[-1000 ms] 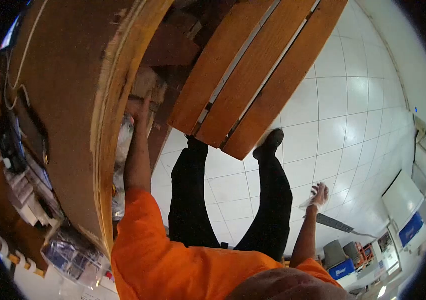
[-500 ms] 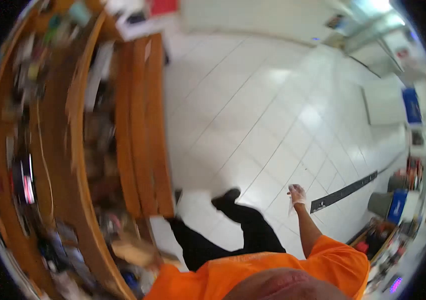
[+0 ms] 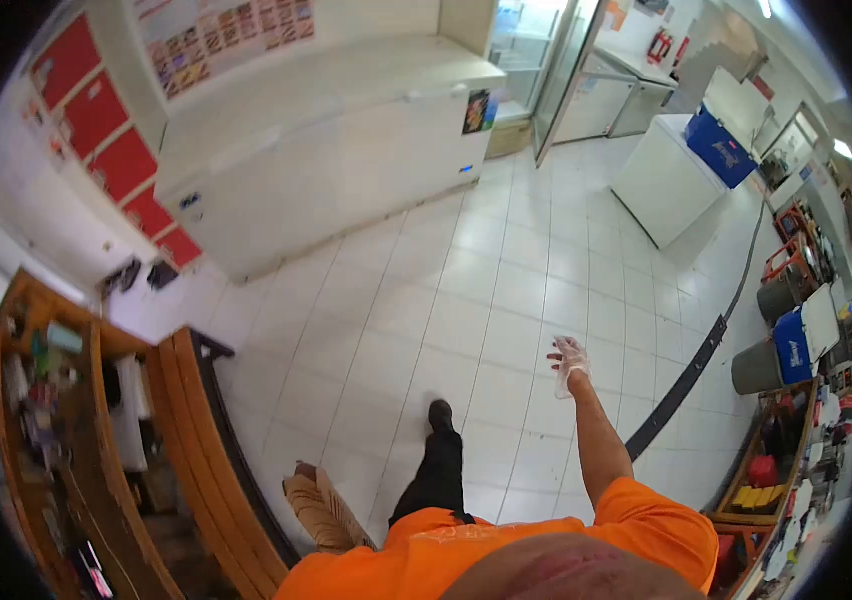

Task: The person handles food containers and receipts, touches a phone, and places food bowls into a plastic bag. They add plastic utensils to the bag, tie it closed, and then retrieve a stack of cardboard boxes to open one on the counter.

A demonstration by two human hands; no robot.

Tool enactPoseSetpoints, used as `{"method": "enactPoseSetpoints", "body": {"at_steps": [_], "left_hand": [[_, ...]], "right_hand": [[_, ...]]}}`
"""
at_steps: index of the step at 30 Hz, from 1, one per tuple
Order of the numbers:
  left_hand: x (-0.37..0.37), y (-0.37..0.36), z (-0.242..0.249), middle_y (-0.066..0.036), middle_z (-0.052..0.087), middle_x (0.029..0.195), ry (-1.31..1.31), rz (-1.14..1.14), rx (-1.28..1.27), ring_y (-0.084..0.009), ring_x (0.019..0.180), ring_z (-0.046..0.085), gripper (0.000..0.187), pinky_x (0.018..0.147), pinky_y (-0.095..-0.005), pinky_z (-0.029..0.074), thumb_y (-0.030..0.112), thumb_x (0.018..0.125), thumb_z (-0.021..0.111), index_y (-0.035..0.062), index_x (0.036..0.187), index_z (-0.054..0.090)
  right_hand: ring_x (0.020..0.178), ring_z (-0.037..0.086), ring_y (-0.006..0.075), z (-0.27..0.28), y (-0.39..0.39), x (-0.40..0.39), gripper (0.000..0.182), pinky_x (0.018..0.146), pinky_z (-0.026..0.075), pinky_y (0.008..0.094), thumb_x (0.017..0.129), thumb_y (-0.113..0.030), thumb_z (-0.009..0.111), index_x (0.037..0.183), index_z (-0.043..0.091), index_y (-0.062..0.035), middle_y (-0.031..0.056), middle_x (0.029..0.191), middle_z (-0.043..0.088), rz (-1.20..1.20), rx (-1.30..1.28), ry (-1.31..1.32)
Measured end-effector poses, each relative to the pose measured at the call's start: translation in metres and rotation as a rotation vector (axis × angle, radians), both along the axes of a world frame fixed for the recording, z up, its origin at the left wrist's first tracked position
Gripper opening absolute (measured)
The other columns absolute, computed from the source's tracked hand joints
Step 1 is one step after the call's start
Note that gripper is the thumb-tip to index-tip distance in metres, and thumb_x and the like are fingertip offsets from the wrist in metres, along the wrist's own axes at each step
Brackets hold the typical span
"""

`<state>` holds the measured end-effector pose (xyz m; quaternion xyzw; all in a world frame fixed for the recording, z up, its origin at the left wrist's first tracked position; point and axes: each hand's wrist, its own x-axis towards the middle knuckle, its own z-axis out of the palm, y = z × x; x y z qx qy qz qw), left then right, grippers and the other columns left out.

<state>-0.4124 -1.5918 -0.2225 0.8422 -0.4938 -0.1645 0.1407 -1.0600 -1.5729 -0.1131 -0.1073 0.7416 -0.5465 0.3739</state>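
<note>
My right hand (image 3: 569, 358) hangs out over the tiled floor at the end of my stretched arm. A thin, clear plastic glove (image 3: 574, 350) covers it loosely. Its fingers are apart and point to the left, and I see nothing in them. My left hand is out of sight. Close to my left side is a brown, layered stack (image 3: 324, 508) that looks like cardboard; whether my left hand touches it is hidden.
A long white chest freezer (image 3: 326, 165) stands ahead, beside an open glass-door fridge (image 3: 526, 60). Wooden shelving (image 3: 191, 430) lines the left. To the right are a white cabinet (image 3: 661, 185), blue cooler boxes (image 3: 716, 150), a grey bin (image 3: 758, 370) and a black floor strip (image 3: 686, 385).
My view has swung up and to the left, bringing the freezer and red panels into sight. My left foot has shifted, and the shelving sits lower. My gloved right hand stays outstretched.
</note>
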Motion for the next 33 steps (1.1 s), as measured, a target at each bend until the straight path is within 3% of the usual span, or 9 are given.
{"method": "enactPoseSetpoints", "body": {"at_steps": [6, 10, 15, 21, 23, 25, 27, 29, 33], "left_hand": [[-0.191, -0.106, 0.011, -0.018, 0.039, 0.129, 0.008, -0.174, 0.046, -0.036, 0.119, 0.036, 0.103, 0.096, -0.0427, 0.038, 0.041, 0.054, 0.085, 0.0045, 0.132, 0.03], [-0.305, -0.204, 0.046, -0.018, 0.04, 0.127, 0.063, -0.198, 0.059, -0.0372, 0.117, 0.037, 0.105, 0.096, -0.0428, 0.039, 0.04, 0.051, 0.086, 0.0058, 0.133, 0.029], [-0.428, -0.332, 0.066, -0.023, 0.036, 0.124, 0.142, -0.179, -0.026, -0.0403, 0.113, 0.036, 0.113, 0.094, -0.0467, 0.039, 0.033, 0.048, 0.088, 0.003, 0.135, 0.022], [-0.553, -0.43, 0.076, -0.025, 0.037, 0.12, 0.042, -0.159, -0.136, -0.0403, 0.108, 0.041, 0.117, 0.094, -0.0489, 0.04, 0.03, 0.045, 0.088, -0.0037, 0.135, 0.022], [-0.582, -0.453, 0.073, -0.027, 0.038, 0.119, 0.011, -0.17, -0.119, -0.0395, 0.11, 0.04, 0.118, 0.094, -0.0485, 0.039, 0.032, 0.044, 0.088, -0.0053, 0.135, 0.022], [-0.626, -0.466, 0.089, -0.027, 0.038, 0.119, 0.137, -0.014, -0.021, -0.0398, 0.113, 0.04, 0.118, 0.094, -0.0479, 0.04, 0.036, 0.046, 0.088, -0.0075, 0.134, 0.022], [-0.667, -0.477, 0.115, -0.026, 0.039, 0.119, 0.142, -0.003, 0.029, -0.0398, 0.113, 0.04, 0.118, 0.093, -0.0476, 0.041, 0.037, 0.046, 0.087, -0.0074, 0.134, 0.023], [-0.7, -0.484, 0.118, -0.026, 0.04, 0.12, 0.182, -0.004, 0.056, -0.0397, 0.114, 0.039, 0.117, 0.092, -0.0473, 0.042, 0.038, 0.046, 0.087, -0.0072, 0.133, 0.024], [-0.741, -0.507, 0.13, -0.026, 0.044, 0.121, 0.126, -0.268, 0.044, -0.0403, 0.114, 0.039, 0.113, 0.091, -0.0473, 0.042, 0.037, 0.045, 0.087, -0.0061, 0.132, 0.028]], "right_hand": [[0.076, 0.056, 0.0238, -0.027, -0.126, -0.237, 0.038, 0.059, 0.042, 0.037, 0.082, -0.041, 0.059, 0.112, 0.052, -0.0179, 0.0048, 0.096, 0.056, -0.238, -0.066, -0.096], [0.086, 0.056, 0.0192, 0.064, -0.256, -0.395, 0.055, 0.068, 0.044, 0.0346, 0.086, -0.051, 0.05, 0.124, 0.051, -0.0118, 0.01, 0.115, 0.058, -0.155, -0.173, 0.178], [0.091, 0.051, 0.0162, 0.161, -0.486, -0.662, 0.056, 0.076, 0.041, 0.031, 0.086, -0.046, 0.055, 0.13, 0.05, -0.0108, 0.0087, 0.109, 0.058, -0.064, -0.199, 0.506], [0.108, 0.05, 0.0213, 0.339, -0.737, -0.791, 0.064, 0.086, 0.039, 0.0317, 0.084, -0.053, 0.053, 0.128, 0.049, -0.007, 0.0097, 0.118, 0.057, -0.2, -0.509, 0.218], [0.112, 0.049, 0.0229, 0.34, -0.787, -0.812, 0.067, 0.089, 0.038, 0.0323, 0.084, -0.056, 0.052, 0.128, 0.05, -0.0059, 0.0102, 0.121, 0.056, -0.284, -0.481, 0.032], [0.118, 0.049, 0.0291, 0.275, -0.844, -0.864, 0.072, 0.094, 0.039, 0.0403, 0.083, -0.061, 0.048, 0.123, 0.051, -0.0008, 0.0165, 0.126, 0.053, -0.371, -0.243, 0.802], [0.117, 0.051, 0.0256, 0.308, -0.835, -0.802, 0.05, 0.093, 0.043, 0.0333, 0.093, -0.036, 0.04, 0.127, 0.046, -0.0001, 0.0178, 0.135, 0.044, -0.328, -0.25, 0.576], [0.116, 0.051, 0.0251, 0.307, -0.841, -0.808, 0.043, 0.093, 0.043, 0.0315, 0.095, -0.026, 0.036, 0.129, 0.045, -0.0003, 0.019, 0.138, 0.041, -0.349, -0.586, 0.474], [0.116, 0.05, 0.0246, 0.247, -0.86, -0.847, 0.062, 0.098, 0.037, 0.0317, 0.089, -0.053, 0.043, 0.129, 0.05, -0.0051, 0.0132, 0.13, 0.051, 0.243, -0.267, 1.594]]}}
